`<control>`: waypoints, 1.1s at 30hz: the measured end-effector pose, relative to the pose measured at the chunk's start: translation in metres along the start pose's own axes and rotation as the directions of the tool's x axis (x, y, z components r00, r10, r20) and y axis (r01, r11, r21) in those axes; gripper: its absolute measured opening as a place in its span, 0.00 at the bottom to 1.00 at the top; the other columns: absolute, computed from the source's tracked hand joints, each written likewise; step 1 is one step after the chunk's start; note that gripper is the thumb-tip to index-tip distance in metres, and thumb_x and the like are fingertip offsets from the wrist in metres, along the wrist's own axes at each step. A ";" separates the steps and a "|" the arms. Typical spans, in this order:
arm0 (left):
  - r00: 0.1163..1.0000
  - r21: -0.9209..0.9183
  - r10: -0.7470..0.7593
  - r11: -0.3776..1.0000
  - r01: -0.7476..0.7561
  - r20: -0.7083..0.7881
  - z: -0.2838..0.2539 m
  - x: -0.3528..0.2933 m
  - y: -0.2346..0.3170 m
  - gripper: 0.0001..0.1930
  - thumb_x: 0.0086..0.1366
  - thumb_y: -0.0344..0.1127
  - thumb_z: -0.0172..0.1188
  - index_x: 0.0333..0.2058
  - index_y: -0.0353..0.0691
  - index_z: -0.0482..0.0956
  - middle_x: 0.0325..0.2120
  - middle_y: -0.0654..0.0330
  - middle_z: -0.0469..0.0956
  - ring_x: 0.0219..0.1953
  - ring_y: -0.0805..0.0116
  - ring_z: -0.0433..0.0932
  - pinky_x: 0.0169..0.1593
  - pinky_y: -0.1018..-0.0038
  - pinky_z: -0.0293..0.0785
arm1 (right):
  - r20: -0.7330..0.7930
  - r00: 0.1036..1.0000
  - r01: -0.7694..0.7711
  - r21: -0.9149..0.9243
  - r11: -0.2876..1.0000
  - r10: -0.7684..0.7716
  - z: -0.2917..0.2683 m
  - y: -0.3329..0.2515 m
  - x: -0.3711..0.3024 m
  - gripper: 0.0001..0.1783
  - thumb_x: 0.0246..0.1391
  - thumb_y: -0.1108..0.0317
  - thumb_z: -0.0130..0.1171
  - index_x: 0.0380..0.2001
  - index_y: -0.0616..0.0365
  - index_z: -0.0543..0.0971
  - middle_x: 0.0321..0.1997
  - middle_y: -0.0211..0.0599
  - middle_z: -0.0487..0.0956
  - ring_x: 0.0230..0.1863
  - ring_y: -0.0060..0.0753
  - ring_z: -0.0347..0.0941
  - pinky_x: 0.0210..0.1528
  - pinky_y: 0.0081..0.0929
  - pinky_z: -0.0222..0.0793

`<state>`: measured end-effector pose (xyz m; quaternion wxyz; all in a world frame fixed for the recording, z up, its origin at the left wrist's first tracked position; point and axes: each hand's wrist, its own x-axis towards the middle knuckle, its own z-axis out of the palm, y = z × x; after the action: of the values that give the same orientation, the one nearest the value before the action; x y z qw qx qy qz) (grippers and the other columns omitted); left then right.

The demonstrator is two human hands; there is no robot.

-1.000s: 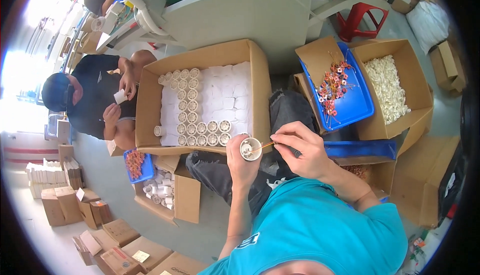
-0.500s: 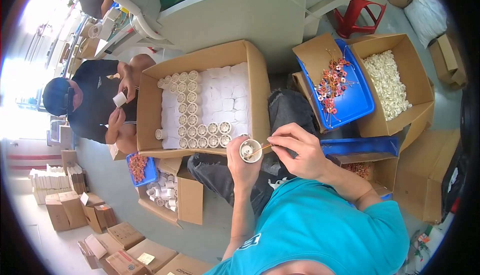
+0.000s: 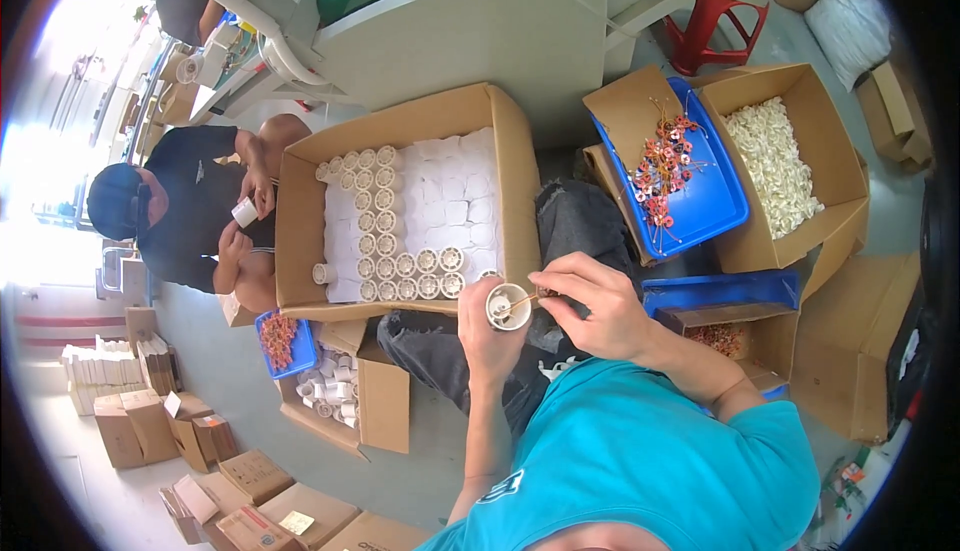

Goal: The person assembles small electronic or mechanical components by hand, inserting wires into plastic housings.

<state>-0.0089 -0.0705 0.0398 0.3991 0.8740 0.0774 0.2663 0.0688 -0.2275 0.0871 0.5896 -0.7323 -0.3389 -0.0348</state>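
My left hand (image 3: 487,335) is closed around a white plastic cup-shaped housing (image 3: 510,322), its open end facing up and a white post visible inside. In the fingertips of my right hand (image 3: 592,303), just right of the cup, is a small wired part (image 3: 546,292) with a dark reddish body, mostly hidden by the fingers. Its thin orange-brown wires reach over the rim into the cup. Beyond my hands stands a large cardboard box (image 3: 520,201). Inside it, white housings (image 3: 427,259) stand in rows beside a layer of white wrapped pieces (image 3: 440,186).
Right of my knee, a blue tray (image 3: 715,201) holds red-pink wired parts (image 3: 664,166). Next to it is a carton of small white pieces (image 3: 773,166). At left sits a co-worker (image 3: 190,201) holding a white housing. A machine frame (image 3: 470,61) rises behind the large box.
My right fingers have turned slightly, and the wired part's dark body now shows between them. The cup has shifted slightly right. The co-worker's hands and housing have moved a little.
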 end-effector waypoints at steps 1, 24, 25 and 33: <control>0.999 -0.002 0.003 1.000 -0.003 0.032 -0.001 0.001 0.002 0.27 0.42 0.22 0.72 0.44 0.36 0.74 0.38 0.52 0.77 0.41 0.51 0.76 0.45 0.61 0.72 | 0.012 1.000 -0.021 0.023 1.000 0.020 0.002 0.000 0.000 0.14 0.40 0.83 0.68 0.35 0.67 0.83 0.38 0.41 0.78 0.36 0.39 0.78 0.37 0.29 0.76; 0.986 -0.127 0.137 0.984 -0.125 0.091 0.001 0.009 0.008 0.26 0.43 0.20 0.71 0.43 0.36 0.75 0.38 0.50 0.77 0.38 0.52 0.80 0.38 0.65 0.78 | 0.241 0.949 -0.224 0.062 0.973 0.203 0.016 0.012 0.003 0.11 0.36 0.74 0.71 0.30 0.55 0.87 0.40 0.34 0.79 0.44 0.37 0.74 0.47 0.33 0.72; 0.985 -0.125 0.134 0.985 -0.121 0.106 0.002 0.008 0.007 0.25 0.43 0.20 0.71 0.43 0.36 0.75 0.38 0.50 0.77 0.38 0.52 0.80 0.38 0.66 0.77 | 0.233 0.956 -0.189 0.019 0.982 0.179 0.016 0.013 0.003 0.11 0.36 0.74 0.71 0.29 0.56 0.87 0.40 0.34 0.78 0.43 0.37 0.74 0.46 0.33 0.73; 0.986 -0.112 0.137 0.986 -0.125 0.100 0.003 0.008 0.004 0.24 0.45 0.20 0.70 0.43 0.36 0.75 0.37 0.50 0.76 0.37 0.52 0.79 0.37 0.66 0.77 | 0.193 0.971 -0.120 -0.135 0.984 0.144 0.018 0.007 -0.001 0.10 0.37 0.72 0.70 0.29 0.56 0.86 0.41 0.34 0.78 0.44 0.38 0.74 0.46 0.35 0.72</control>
<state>-0.0009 -0.0728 0.0442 0.4300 0.8679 -0.0160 0.2482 0.0652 -0.2124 0.0754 0.5073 -0.7877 -0.3446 0.0581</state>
